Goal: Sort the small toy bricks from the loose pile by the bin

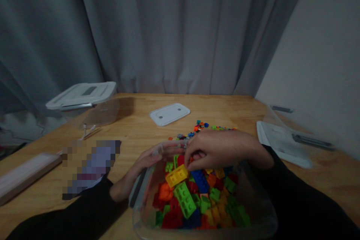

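Clenched loosely, the right hand (pixel 222 150) hangs over plastic building bricks (pixel 197 198), any brick in its grip hidden; the open left hand (pixel 143 163) reaches just over the rim of a clear plastic tub (pixel 264 213), bottom centre.

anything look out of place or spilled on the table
A scatter of small multicoloured plastic bricks lies loose on the light wooden table beyond the clear plastic tub of larger bricks, so it looks spilled.
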A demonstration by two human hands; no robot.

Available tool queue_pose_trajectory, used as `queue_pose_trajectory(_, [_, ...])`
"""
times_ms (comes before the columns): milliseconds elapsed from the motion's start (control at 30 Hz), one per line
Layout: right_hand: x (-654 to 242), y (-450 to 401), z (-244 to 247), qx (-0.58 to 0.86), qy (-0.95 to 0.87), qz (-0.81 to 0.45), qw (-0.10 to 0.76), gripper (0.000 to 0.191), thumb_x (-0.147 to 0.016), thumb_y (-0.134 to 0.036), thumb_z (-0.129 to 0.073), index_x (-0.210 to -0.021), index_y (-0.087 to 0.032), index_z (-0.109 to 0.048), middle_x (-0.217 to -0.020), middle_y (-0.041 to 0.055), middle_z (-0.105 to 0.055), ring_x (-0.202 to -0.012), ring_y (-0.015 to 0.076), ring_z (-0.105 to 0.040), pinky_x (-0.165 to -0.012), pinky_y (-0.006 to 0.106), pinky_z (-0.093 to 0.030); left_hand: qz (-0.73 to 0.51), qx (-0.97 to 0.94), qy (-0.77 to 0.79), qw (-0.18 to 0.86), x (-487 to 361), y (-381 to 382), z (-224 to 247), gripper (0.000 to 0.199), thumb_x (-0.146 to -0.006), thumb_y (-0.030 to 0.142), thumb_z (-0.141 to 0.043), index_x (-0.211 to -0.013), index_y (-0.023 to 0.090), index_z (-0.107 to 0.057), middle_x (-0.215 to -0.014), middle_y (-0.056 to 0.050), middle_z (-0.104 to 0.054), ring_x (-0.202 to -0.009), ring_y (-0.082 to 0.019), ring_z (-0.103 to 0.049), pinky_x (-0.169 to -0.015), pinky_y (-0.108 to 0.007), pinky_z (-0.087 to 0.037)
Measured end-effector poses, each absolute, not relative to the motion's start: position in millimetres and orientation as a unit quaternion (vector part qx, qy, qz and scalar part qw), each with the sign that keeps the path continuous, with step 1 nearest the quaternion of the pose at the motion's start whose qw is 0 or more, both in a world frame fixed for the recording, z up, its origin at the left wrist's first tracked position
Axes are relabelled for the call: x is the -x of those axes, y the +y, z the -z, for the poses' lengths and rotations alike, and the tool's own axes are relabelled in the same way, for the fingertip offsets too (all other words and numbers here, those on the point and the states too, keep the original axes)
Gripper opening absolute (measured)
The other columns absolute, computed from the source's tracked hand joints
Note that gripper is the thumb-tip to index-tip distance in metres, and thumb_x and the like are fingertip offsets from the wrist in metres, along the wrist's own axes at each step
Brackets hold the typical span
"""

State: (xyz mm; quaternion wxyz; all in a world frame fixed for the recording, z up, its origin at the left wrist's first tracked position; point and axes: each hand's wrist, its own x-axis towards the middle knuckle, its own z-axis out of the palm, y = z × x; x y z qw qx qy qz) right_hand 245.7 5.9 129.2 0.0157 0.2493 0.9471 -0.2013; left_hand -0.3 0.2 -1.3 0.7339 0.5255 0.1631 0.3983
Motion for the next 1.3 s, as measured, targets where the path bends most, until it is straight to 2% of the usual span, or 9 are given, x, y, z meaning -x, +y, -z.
queue_pose_trajectory(133, [-245, 6, -129, -0.204, 0.949, 0.235, 0.038, 0.028, -0.097, -0.03, -0.059, -0.119, -0.024, -0.075, -0.11, 0.0033, -0.077, -0.09, 0.0143, -0.068, -0.079, 0.023, -0.046, -0.4, -0.542, 0.173, 0.718, 1, 1, 1, 0.052, -0.091, 0.034, -0.053, -0.139, 0.015, -0.061, -0.146, -0.017, -0.062, -0.144, -0.04, -0.046, -0.124, -0.055, -0.025])
queue_pose_trajectory(233, [-245, 5, -131, -0.203, 0.95, 0.236, 0.033, 0.035, -0.098, -0.03, -0.059, -0.13, -0.025, -0.07, -0.112, 0.0042, -0.077, -0.089, 0.0148, -0.068, -0.077, 0.023, -0.046, -0.395, -0.554, 0.185, 0.71, 3, 1, -3, 0.05, -0.092, 0.036, -0.053, -0.137, 0.017, -0.063, -0.145, -0.014, -0.063, -0.144, -0.042, -0.045, -0.123, -0.056, -0.027])
queue_pose_trajectory(400, [-243, 2, -133, -0.21, 0.95, 0.228, 0.042, 0.033, -0.098, -0.035, -0.061, -0.126, -0.022, -0.071, -0.102, 0.004, -0.077, -0.079, 0.0134, -0.066, -0.07, 0.022, -0.045, -0.38, -0.567, 0.17, 0.711, 3, 2, -5, 0.051, -0.091, 0.037, -0.054, -0.138, 0.019, -0.063, -0.145, -0.015, -0.063, -0.142, -0.042, -0.048, -0.122, -0.059, -0.027])
queue_pose_trajectory(567, [-241, 1, -131, -0.183, 0.948, 0.253, 0.057, 0.031, -0.099, -0.029, -0.058, -0.125, -0.019, -0.071, -0.119, 0.008, -0.075, -0.101, 0.0179, -0.069, -0.083, 0.026, -0.048, -0.391, -0.565, 0.164, 0.708, 3, 3, -4, 0.051, -0.092, 0.034, -0.052, -0.139, 0.016, -0.061, -0.145, -0.016, -0.062, -0.144, -0.041, -0.045, -0.124, -0.057, -0.024])
queue_pose_trajectory(700, [-244, 2, -132, -0.199, 0.945, 0.261, -0.001, 0.041, -0.094, -0.025, -0.065, -0.135, -0.028, -0.066, -0.132, 0.0045, -0.071, -0.112, 0.018, -0.067, -0.09, 0.026, -0.047, -0.391, -0.564, 0.181, 0.704, 5, 3, -6, 0.05, -0.089, 0.034, -0.056, -0.136, 0.018, -0.064, -0.146, -0.015, -0.062, -0.14, -0.042, -0.049, -0.12, -0.059, -0.029])
queue_pose_trajectory(833, [-252, 8, -135, -0.254, 0.941, 0.221, -0.038, 0.034, -0.097, -0.032, -0.061, -0.129, -0.024, -0.07, -0.122, 0.0061, -0.074, -0.104, 0.019, -0.068, -0.086, 0.027, -0.048, -0.399, -0.568, 0.188, 0.695, 5, 3, -8, 0.051, -0.089, 0.035, -0.058, -0.136, 0.017, -0.065, -0.144, -0.015, -0.064, -0.14, -0.041, -0.05, -0.121, -0.057, -0.029])
queue_pose_trajectory(933, [-263, 17, -137, -0.3, 0.932, 0.169, -0.109, 0.034, -0.098, -0.037, -0.059, -0.125, -0.02, -0.071, -0.116, 0.0084, -0.075, -0.097, 0.0198, -0.067, -0.08, 0.028, -0.047, -0.392, -0.561, 0.184, 0.706, 3, 0, -10, 0.053, -0.091, 0.036, -0.056, -0.14, 0.016, -0.062, -0.143, -0.017, -0.064, -0.139, -0.041, -0.051, -0.121, -0.057, -0.029])
queue_pose_trajectory(1100, [-288, 42, -136, -0.396, 0.885, 0.103, -0.22, 0.028, -0.098, -0.033, -0.057, -0.114, -0.018, -0.075, -0.086, 0.0023, -0.072, -0.071, 0.0145, -0.06, -0.063, 0.026, -0.041, -0.38, -0.567, 0.19, 0.705, 3, -2, -13, 0.052, -0.094, 0.032, -0.05, -0.142, 0.015, -0.06, -0.147, -0.017, -0.061, -0.143, -0.04, -0.048, -0.122, -0.055, -0.028])
queue_pose_trajectory(1300, [-314, 81, -115, -0.456, 0.848, 0.046, -0.266, 0.024, -0.095, -0.026, -0.057, -0.104, -0.014, -0.076, -0.094, 0.0069, -0.075, -0.077, 0.0152, -0.063, -0.069, 0.026, -0.044, -0.38, -0.576, 0.189, 0.699, 5, 0, -13, 0.049, -0.095, 0.031, -0.048, -0.14, 0.018, -0.062, -0.145, -0.013, -0.064, -0.142, -0.038, -0.049, -0.122, -0.052, -0.029])
